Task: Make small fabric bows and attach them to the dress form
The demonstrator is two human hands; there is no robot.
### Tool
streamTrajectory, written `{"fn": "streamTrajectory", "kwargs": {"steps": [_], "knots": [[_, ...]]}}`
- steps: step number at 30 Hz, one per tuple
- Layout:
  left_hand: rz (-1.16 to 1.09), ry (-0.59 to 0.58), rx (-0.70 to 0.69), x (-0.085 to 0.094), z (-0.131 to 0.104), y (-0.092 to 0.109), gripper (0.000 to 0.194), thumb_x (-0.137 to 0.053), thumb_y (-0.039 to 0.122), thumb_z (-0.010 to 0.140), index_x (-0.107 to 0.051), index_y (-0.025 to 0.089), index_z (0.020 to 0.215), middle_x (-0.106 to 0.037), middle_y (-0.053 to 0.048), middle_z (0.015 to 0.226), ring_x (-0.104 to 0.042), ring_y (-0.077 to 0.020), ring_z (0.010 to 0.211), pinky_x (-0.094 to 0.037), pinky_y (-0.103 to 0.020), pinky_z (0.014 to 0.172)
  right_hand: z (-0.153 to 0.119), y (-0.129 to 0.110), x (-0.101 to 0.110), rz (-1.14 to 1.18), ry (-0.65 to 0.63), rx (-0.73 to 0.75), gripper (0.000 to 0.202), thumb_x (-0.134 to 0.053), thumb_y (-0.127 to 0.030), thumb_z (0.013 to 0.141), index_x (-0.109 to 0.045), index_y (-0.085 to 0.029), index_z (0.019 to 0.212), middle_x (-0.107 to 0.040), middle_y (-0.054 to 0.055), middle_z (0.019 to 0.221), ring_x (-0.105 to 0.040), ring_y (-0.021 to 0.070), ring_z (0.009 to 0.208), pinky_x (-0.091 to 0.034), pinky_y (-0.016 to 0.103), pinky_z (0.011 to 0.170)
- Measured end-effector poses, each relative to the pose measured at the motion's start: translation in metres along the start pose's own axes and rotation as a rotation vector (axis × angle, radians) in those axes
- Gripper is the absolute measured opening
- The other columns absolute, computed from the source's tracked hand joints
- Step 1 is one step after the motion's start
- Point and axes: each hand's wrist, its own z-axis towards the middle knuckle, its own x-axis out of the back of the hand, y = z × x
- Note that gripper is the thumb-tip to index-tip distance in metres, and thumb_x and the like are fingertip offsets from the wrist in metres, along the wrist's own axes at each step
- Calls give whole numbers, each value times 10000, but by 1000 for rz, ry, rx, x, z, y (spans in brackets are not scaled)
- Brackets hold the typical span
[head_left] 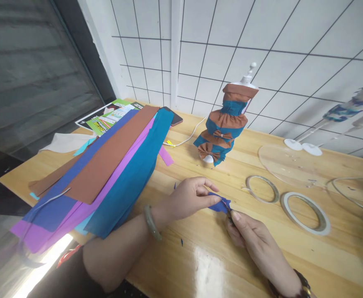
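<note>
Over the front of the table, my left hand (192,198) pinches a small piece of dark blue cloth-like material (216,203) between thumb and fingers. My right hand (250,231) is closed around a small dark pointed tool (228,208), mostly hidden by the fingers. Its tip meets the blue piece, and I cannot make out its exact kind. Behind both hands stands a small dress form (248,77), clothed in a brown and teal dress (220,128) with bows.
Long strips in brown (113,157), teal (131,169), blue and purple lie at left, over printed sheets (107,120). A phone (173,116) and white cable (197,127) are behind. Two tape rolls (321,219) (262,189) and a clear round sheet (281,165) lie right.
</note>
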Motion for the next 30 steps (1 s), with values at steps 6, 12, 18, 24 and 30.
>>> {"fn": "streamTrajectory", "kwargs": {"steps": [6,12,18,24,30], "knots": [[19,-5,-20,-1,-1,2,333,-645,306,685,-545,131,950,-617,-26,713,-584,-121,676,-439,-243,658,0,-2,0,-4,17,6,428,-310,-524,855,-329,-209,565,-269,-51,530,-223,111,497,-185,258,468],[123,-54,-81,-2,-3,-1,513,-675,234,642,-499,155,1118,-521,32,641,-486,-80,593,-364,-204,582,1,1,0,-7,7,3,421,-292,-507,869,-335,-207,577,-269,-54,538,-225,110,501,-187,257,477],[158,-53,-74,-3,-3,-3,499,-629,218,677,-475,153,1147,-493,34,626,-446,-75,566,-336,-204,552,1,2,-1,-5,-5,-6,409,-303,-488,874,-344,-204,582,-279,-55,538,-234,109,506,-195,251,475],[157,-59,-70,-5,-3,-3,519,-629,219,668,-475,141,1157,-531,13,664,-478,-87,597,-352,-209,568,0,-1,-1,-7,-15,2,414,-304,-490,872,-342,-205,575,-286,-51,537,-243,111,504,-207,250,475],[148,-64,-64,-5,-4,-3,510,-621,209,676,-474,143,1159,-555,-2,695,-500,-94,621,-363,-212,583,0,-7,-2,-1,2,12,435,-317,-522,855,-346,-206,557,-294,-46,526,-252,112,494,-228,248,471]]}}
